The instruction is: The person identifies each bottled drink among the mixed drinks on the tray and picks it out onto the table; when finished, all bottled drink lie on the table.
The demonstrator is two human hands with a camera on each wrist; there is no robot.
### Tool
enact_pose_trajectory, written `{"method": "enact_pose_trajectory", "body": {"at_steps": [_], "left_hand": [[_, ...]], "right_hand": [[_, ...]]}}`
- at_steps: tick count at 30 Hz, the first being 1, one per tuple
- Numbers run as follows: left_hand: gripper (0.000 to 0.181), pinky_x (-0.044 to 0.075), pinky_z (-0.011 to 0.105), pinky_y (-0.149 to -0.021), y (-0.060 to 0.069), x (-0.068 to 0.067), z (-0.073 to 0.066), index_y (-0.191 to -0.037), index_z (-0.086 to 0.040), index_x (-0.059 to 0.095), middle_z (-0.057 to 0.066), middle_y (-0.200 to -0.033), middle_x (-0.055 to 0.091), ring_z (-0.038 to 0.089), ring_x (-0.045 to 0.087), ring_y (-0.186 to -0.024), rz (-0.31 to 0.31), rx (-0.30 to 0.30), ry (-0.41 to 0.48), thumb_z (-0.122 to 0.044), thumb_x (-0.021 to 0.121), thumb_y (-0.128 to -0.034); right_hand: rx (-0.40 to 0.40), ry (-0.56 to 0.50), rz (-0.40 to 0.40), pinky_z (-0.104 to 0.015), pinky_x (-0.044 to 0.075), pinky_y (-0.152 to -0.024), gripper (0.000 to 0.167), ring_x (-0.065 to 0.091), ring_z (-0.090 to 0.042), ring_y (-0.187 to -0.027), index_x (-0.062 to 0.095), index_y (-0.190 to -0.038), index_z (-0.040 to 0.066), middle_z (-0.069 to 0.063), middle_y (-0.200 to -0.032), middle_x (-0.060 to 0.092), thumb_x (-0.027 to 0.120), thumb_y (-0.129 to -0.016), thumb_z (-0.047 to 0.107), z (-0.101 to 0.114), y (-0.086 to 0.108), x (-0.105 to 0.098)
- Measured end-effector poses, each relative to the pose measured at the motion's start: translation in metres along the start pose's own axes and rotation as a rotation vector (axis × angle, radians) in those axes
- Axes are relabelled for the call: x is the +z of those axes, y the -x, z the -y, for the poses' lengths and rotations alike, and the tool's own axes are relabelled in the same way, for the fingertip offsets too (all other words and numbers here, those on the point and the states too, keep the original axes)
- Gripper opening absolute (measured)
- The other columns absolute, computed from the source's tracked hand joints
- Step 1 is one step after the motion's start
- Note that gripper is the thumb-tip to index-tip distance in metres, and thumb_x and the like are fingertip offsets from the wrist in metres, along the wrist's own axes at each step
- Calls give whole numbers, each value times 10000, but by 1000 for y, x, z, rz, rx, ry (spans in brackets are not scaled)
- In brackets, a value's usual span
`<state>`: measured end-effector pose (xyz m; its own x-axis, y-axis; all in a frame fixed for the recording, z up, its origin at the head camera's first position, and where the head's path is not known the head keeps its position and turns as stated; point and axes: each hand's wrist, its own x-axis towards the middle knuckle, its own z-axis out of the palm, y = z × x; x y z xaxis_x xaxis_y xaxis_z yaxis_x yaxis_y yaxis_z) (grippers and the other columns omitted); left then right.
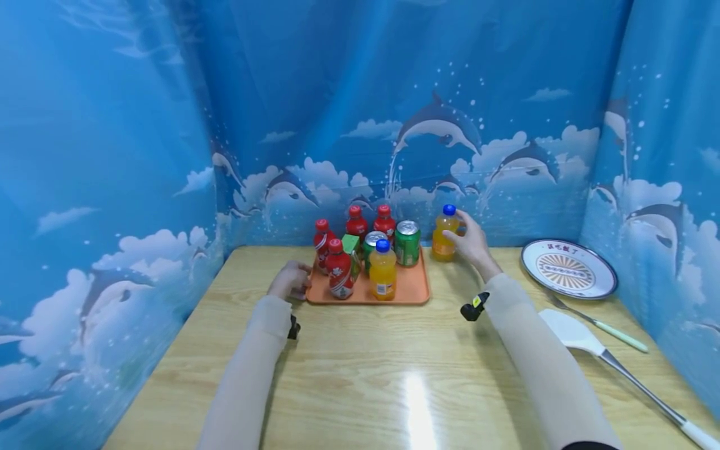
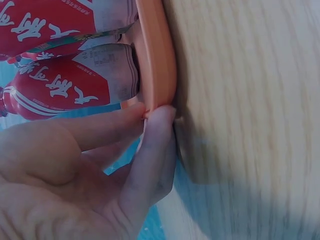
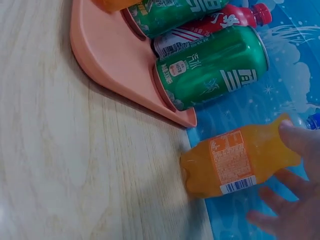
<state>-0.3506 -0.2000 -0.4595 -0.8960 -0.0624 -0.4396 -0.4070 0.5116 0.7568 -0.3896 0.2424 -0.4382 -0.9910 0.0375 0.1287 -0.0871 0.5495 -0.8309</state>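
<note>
Orange tray (image 1: 413, 286) on a wood-grain table (image 1: 337, 369), bearing four red bottles (image 1: 340, 275), two green cans (image 1: 407, 244) and one orange-drink bottle (image 1: 383, 275); left rim pinched by the left hand (image 1: 289, 280). Second orange-drink bottle (image 1: 442, 244): upright, just right of the tray, thumb of the right hand (image 1: 472, 242) overlapping it, other fingers spread; cannot tell whether gripped.

A long, plain off-white sleeve is worn on the left (image 1: 242, 375) and on the right (image 1: 545, 362). Beneath each, a small black wrist-worn device (image 1: 294, 327) is shown, the right one (image 1: 470, 311) being marked with a yellow-green patch (image 1: 479, 300).
</note>
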Motion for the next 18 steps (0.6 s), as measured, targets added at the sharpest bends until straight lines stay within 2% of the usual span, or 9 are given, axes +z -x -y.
{"method": "enact_pose_trajectory", "body": {"at_steps": [2,5,8,10,13,15,18], "left_hand": [[560,576,273,-630,2,0,0,-1527,12,459,196,-1294,585,190,602,-821,6,-1,0,61,538,-975],[550,577,267,-632,4,2,0,-1521,5,463,192,-1309,574,184,603,-813,2,7,-8,59,535,-978],[556,571,262,-629,4,3,0,-1525,5,456,220,-1393,548,195,611,-816,-4,21,-19,59,531,-976],[558,574,259,-627,3,3,0,-1528,-2,455,227,-1421,537,200,615,-832,-9,26,-35,59,531,-978],[563,590,266,-629,2,4,0,-1539,-8,445,241,-1433,542,215,628,-853,-9,30,-61,56,526,-985],[566,597,266,-619,2,5,1,-1541,-13,442,241,-1406,554,216,633,-844,-11,29,-74,59,522,-986],[581,607,277,-615,3,6,2,-1542,-8,440,256,-1381,571,219,639,-831,-13,39,-84,72,516,-972]], "right_hand": [[-5,-2,-29,-656,328,-1253,786,349,-469,-1531,176,-1697,164,-253,-1677,329,631,-1063,260,2,2,0],[-44,1,-129,-651,333,-1246,750,369,-444,-1507,219,-1684,171,-237,-1637,372,621,-1066,310,6,8,0],[-129,3,-252,-641,348,-1224,683,404,-423,-1466,322,-1643,155,-218,-1579,427,619,-1060,354,13,17,3],[-206,-10,-303,-631,367,-1202,645,433,-421,-1430,384,-1608,132,-217,-1531,462,631,-1053,350,20,25,6],[-311,-15,-303,-627,402,-1167,628,469,-425,-1391,415,-1594,124,-221,-1488,486,640,-1048,337,29,37,13],[-362,-2,-267,-630,422,-1141,639,481,-424,-1380,402,-1611,159,-217,-1490,480,633,-1050,358,33,47,19],[-417,74,-199,-643,454,-1090,685,500,-404,-1362,363,-1644,221,-196,-1519,464,632,-1043,411,40,59,29]]}}
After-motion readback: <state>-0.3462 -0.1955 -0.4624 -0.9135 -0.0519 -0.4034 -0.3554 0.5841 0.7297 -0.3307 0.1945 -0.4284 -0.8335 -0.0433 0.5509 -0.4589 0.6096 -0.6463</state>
